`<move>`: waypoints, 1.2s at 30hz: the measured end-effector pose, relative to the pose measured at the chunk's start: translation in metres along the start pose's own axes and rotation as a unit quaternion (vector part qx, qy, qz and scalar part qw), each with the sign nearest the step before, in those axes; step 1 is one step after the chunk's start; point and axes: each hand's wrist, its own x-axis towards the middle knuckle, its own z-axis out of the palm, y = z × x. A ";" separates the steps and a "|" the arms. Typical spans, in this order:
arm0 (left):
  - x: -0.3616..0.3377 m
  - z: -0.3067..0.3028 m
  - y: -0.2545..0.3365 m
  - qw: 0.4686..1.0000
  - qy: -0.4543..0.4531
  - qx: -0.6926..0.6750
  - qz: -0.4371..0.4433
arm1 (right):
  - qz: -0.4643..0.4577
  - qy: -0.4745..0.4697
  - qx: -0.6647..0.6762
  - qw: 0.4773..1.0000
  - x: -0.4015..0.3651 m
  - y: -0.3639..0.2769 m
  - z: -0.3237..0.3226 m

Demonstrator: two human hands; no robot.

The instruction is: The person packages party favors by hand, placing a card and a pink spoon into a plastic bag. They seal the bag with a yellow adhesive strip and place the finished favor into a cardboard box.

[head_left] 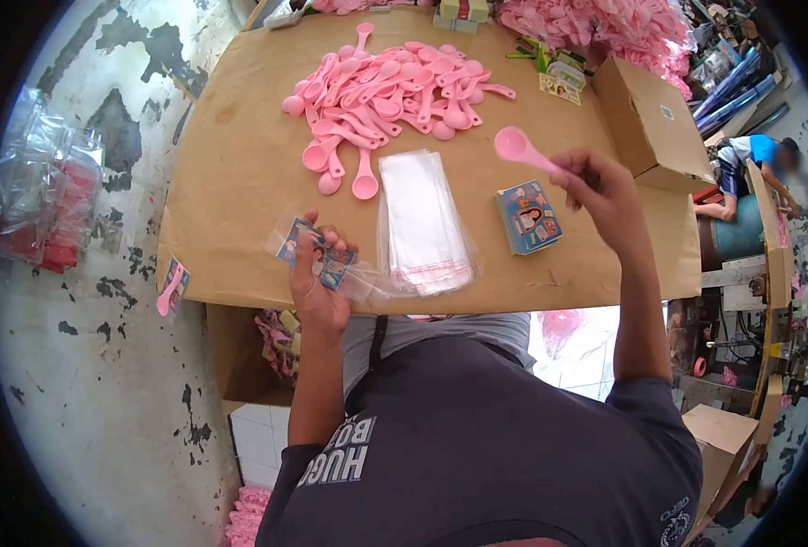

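Observation:
My left hand (317,283) is closed around a clear plastic bag (360,281) with a blue printed card (333,270) inside it. In my right hand (595,187) is a pink measuring spoon (520,146), pinched by the end of its handle and raised over the table. Below that spoon lies a stack of blue printed cards (530,217). Between my hands rests a pile of clear plastic bags (425,223) with pinkish print along the near end. Farther back spreads a heap of pink spoons (390,87).
A bagged pink spoon (173,287) lies at the brown table's (240,164) left edge. An open cardboard box (645,123) stands at the right, near a small clear container (566,77). More pink spoons (595,32) are piled at the back. Another person (755,169) sits far right.

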 end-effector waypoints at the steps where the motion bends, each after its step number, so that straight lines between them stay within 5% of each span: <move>1: 0.001 -0.002 0.002 0.999 -0.010 -0.047 0.013 | -0.003 -0.020 0.052 0.998 -0.013 -0.003 0.009; 5: 0.015 0.017 0.007 0.995 0.023 -0.067 0.070 | 0.053 -0.064 0.160 0.984 -0.053 -0.009 0.056; 10: 0.030 0.066 0.005 0.988 -0.040 -0.073 0.132 | 0.095 -0.106 0.204 0.969 -0.067 -0.006 0.098; 16: 0.023 0.084 -0.016 0.992 -0.067 -0.032 0.103 | 0.079 -0.101 0.311 0.942 -0.070 -0.018 0.122; 22: 0.026 0.081 -0.014 0.989 -0.076 -0.066 0.108 | 0.078 -0.092 0.183 0.976 -0.072 -0.019 0.111; 36: 0.015 0.087 -0.023 0.989 -0.108 -0.053 0.091 | 0.072 -0.090 0.278 0.954 -0.071 -0.022 0.117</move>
